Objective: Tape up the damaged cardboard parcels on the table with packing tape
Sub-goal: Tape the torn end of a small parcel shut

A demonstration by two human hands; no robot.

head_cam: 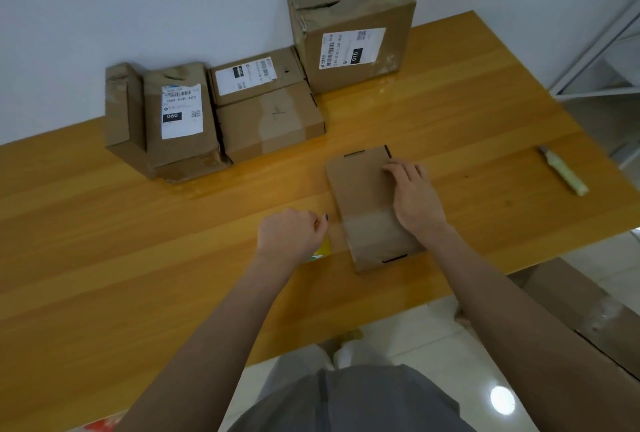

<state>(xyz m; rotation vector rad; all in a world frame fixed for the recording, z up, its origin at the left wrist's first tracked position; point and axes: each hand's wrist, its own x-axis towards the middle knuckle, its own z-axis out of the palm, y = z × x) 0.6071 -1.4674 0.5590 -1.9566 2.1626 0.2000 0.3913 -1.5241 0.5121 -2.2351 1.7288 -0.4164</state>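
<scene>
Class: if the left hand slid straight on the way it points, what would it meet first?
Probably the flat cardboard box under the right hand; the left hand, gripping the tape roll, sits close beside it.

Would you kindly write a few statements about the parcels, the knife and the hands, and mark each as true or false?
1. The right hand rests on the flat parcel. True.
2. The utility knife is held in the left hand. False: it lies on the table at the right, apart from both hands.
3. The tall box by the wall is torn at its top. True.
4. The flat parcel is stacked on the pile of parcels at the back. False: it lies alone on the table, nearer the person.
5. A tape strip crosses the flat parcel's near end. True.
</scene>
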